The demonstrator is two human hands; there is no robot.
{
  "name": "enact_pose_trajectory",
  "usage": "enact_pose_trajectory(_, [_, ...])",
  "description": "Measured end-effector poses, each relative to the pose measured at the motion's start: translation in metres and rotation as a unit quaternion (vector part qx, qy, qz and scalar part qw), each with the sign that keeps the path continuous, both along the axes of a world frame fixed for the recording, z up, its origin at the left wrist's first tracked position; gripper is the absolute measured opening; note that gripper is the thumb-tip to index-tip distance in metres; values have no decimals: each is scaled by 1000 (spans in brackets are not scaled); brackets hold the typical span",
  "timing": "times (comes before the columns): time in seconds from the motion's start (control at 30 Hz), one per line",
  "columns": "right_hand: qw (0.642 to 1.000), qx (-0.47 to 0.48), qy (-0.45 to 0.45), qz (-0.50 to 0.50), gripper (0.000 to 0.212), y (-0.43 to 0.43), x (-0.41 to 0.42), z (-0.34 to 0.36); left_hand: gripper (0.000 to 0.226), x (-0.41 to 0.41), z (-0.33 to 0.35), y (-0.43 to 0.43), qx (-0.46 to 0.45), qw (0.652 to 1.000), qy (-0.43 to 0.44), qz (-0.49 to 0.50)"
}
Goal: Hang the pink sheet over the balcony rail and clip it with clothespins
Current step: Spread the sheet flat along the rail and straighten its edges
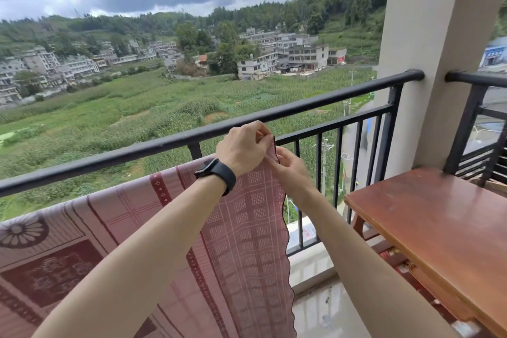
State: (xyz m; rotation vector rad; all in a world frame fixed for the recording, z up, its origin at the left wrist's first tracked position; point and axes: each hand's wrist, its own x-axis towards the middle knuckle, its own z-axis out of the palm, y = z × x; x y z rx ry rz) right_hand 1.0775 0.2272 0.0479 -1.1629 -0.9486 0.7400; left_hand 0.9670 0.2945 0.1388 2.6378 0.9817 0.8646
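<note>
1. Here, the pink sheet with dark red checks and flower patterns hangs on the near side of the round black metal balcony rail. Its top edge slopes up from the lower left to a corner raised level with the rail.
2. The left hand, wearing a black wristband, pinches that corner, with its fingers curled tight on the cloth.
3. The right hand, just beside and below it, pinches the scalloped side edge the same way.
4. A glossy reddish-brown wooden table stands at the right, near a pale square pillar.
5. Whether any cloth lies over the rail cannot be told.
</note>
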Motion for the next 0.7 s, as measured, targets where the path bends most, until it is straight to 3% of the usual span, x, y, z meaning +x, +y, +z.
enact_pose_trajectory(0.13, [998, 53, 22, 13, 18, 3, 13, 5, 38, -18, 12, 10, -2, 997, 71, 5])
enact_pose_trajectory(0.2, [998, 59, 13, 9, 14, 5, 17, 6, 32, -21, 12, 12, 6, 996, 87, 18])
enact_pose_trajectory(0.37, [999, 43, -30, 0, 17, 8, 21, 6, 18, -7, 3, -1, 28, 999, 35, 19])
enact_pose_trajectory(0.53, [998, 16, -35, 57, 45, 6, 24, 2, 17, -2, 0, 5, -9, 999, 21, -23])
enact_pose_trajectory(0.63, [997, 22, -45, 59, 28, 7, 26, -7, 16, -4, 5, 6, -28, 999, 8, -34])
enact_pose_trajectory(0.7, [998, 35, -31, 43, 28, 8, 28, -8, 11, -5, 10, 8, -25, 999, 26, -20])
